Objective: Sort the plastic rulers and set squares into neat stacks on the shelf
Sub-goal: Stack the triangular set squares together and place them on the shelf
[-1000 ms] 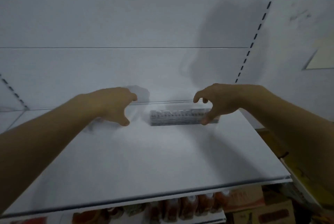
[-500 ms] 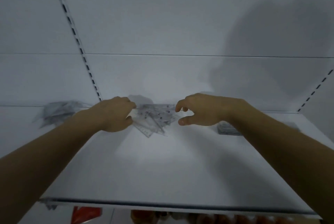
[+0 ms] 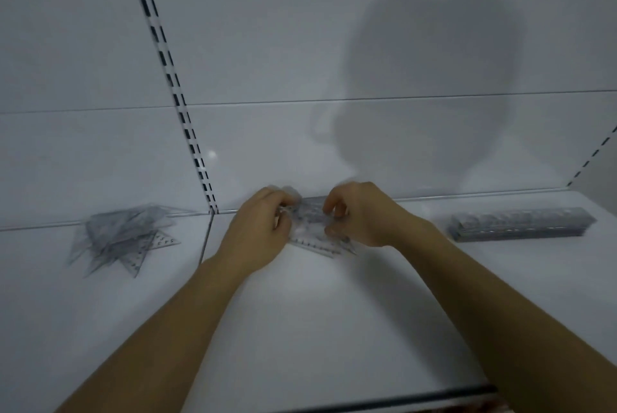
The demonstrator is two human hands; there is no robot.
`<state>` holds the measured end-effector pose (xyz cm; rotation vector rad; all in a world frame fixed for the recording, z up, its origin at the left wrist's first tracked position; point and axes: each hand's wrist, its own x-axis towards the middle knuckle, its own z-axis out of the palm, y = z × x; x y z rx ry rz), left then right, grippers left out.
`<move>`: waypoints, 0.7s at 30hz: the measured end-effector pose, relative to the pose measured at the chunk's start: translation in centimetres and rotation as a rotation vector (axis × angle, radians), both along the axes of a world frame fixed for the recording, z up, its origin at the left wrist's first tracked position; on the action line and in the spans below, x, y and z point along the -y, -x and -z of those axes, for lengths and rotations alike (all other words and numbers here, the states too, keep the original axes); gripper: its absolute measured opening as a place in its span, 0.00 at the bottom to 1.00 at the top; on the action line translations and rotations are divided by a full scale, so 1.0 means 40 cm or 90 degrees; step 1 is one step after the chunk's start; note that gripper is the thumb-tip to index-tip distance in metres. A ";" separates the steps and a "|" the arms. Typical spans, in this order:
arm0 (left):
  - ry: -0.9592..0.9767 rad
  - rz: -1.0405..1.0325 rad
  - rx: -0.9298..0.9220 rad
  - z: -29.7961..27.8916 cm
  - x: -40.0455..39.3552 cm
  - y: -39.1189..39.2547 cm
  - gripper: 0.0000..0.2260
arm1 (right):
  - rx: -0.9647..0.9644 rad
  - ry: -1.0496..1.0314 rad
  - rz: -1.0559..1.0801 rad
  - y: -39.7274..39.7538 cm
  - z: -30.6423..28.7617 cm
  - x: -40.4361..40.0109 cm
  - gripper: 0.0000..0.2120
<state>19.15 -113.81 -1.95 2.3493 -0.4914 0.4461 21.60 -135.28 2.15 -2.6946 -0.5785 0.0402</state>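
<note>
Clear plastic set squares lie bunched near the back of the white shelf, pinched from either side: the left hand curls its fingers onto their left edge and the right hand hooks fingers and thumb round their right edge, both forearms reaching in from below. Half a second ago the hands were just closing on them. A loose pile of set squares lies well to the left, a neat stack of rulers to the right.
</note>
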 end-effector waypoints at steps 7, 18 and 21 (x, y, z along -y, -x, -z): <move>0.072 -0.009 -0.005 0.008 -0.004 0.010 0.12 | 0.034 -0.176 0.030 0.007 0.032 0.030 0.07; 0.403 0.144 -0.181 -0.042 0.019 0.032 0.18 | -0.022 -0.410 -0.095 0.048 0.018 0.005 0.01; 0.426 0.174 -0.232 -0.054 0.041 0.042 0.17 | -0.029 -0.461 -0.083 0.053 0.030 -0.013 0.07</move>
